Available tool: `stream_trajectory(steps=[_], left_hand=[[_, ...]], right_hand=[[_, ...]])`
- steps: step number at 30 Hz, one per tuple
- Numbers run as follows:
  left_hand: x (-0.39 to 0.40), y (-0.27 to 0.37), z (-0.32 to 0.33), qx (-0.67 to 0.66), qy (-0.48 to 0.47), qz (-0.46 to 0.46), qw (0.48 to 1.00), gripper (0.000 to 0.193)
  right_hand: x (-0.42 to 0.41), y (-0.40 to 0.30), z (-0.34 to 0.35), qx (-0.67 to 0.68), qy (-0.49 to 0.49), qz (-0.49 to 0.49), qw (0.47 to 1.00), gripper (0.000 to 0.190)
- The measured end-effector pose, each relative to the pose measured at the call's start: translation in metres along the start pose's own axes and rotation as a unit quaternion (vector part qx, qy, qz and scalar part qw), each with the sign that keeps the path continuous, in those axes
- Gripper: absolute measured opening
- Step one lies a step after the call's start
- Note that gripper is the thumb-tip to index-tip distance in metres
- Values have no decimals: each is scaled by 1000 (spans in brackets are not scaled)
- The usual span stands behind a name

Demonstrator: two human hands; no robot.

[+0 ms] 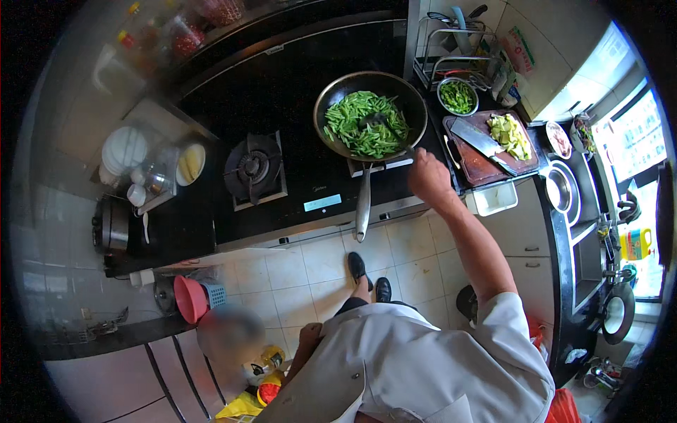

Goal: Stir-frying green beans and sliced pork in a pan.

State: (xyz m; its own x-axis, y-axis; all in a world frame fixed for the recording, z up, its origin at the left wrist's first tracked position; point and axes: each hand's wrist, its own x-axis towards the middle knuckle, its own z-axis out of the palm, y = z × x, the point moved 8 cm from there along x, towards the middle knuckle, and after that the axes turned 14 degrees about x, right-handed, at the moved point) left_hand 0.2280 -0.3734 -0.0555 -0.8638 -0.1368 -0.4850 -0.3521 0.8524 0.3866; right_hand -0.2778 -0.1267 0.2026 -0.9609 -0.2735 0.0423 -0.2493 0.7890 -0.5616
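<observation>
My right hand (pixel 431 177) grips the handle of a dark spatula (pixel 374 120) at the near right rim of a wok (pixel 414 98). The spatula's blade rests among sliced green beans (pixel 349 113) that cover the wok's bottom. The wok sits over the right burner of a black glass gas hob (pixel 296 158), its long metal handle (pixel 363 206) pointing towards me. My left hand (pixel 311 336) hangs low by my side, apart from the hob. Its fingers look curled, but whether they hold anything is hidden.
Right of the wok, a cleaver (pixel 476 137) and pale sliced vegetable (pixel 510 136) lie on a cutting board (pixel 478 166). Behind stands a bowl of cut green vegetable (pixel 458 97). The left burner (pixel 254 165) is bare. Plates (pixel 124 148) stand further left; a sink (pixel 587 269) is at right.
</observation>
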Motion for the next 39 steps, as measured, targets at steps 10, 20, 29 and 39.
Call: stream_trajectory(steps=[10,20,29,39], left_hand=[[127,-16,-36,-256,3,-138,957,29],[211,-13,-84,-271,5,-122,955,33],[204,194,-214,-580,-211,-16,787,44],[202,269,-218,-627,-276,-21,728,30]], right_hand=[[-19,-57,-104,-92,-94,-2,991,19],[30,-48,-28,-58,-49,36,996,19],[87,-35,-12,62,-27,35,997,30],[102,-21,13,83,-156,-30,984,19]])
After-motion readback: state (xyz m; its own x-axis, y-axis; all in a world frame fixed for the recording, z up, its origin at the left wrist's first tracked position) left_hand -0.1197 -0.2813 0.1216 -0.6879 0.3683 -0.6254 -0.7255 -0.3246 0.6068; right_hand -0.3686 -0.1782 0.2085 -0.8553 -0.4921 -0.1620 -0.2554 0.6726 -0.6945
